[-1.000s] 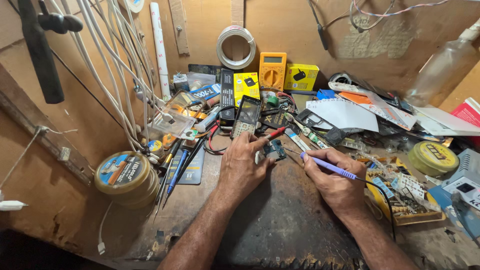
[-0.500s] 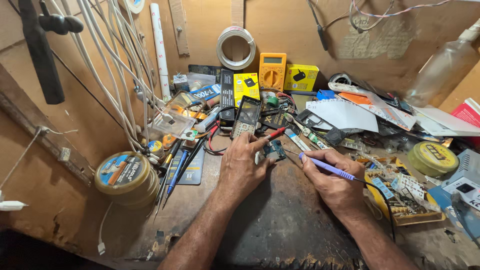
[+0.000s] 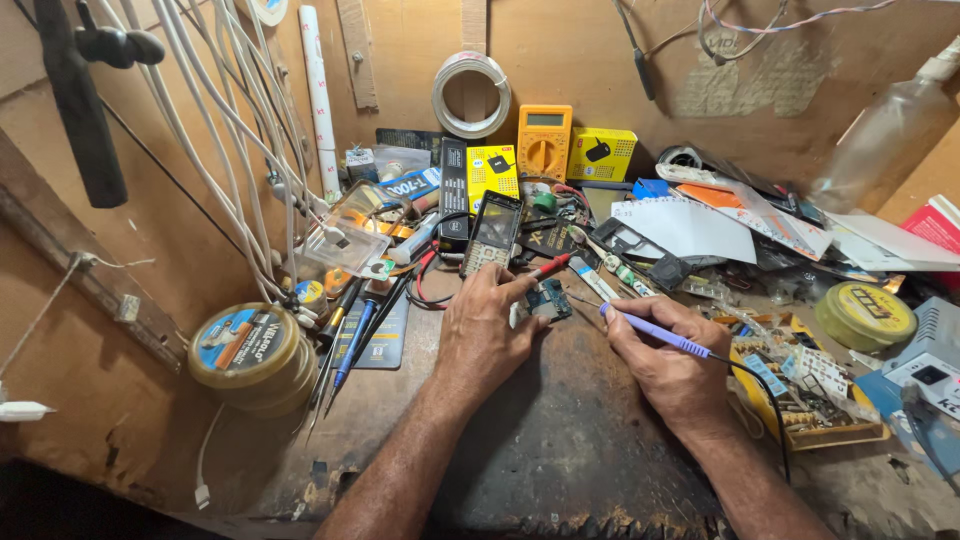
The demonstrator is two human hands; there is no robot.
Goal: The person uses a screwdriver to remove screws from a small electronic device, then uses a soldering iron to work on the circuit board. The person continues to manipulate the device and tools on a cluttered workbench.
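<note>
My left hand (image 3: 490, 330) presses down on a small green circuit board (image 3: 549, 298) lying on the dark worn bench, fingers curled over its left edge. My right hand (image 3: 668, 365) grips a purple-handled soldering iron (image 3: 650, 330) like a pen, its tip pointing left at the board's right side. A black cable runs from the iron back past my wrist. A red probe (image 3: 550, 266) lies just above the board, and a keypad phone (image 3: 491, 232) rests beyond my left hand.
A yellow multimeter (image 3: 543, 141) and yellow box (image 3: 600, 153) lean on the back wall under a solder coil (image 3: 471, 94). Round tins (image 3: 250, 350) sit left, a parts tray (image 3: 810, 395) and yellow tin (image 3: 865, 314) right. Screwdrivers (image 3: 350, 335), white cables and papers crowd the bench.
Both hands stay on the board and iron; the iron's tip has shifted only slightly beside the circuit board.
</note>
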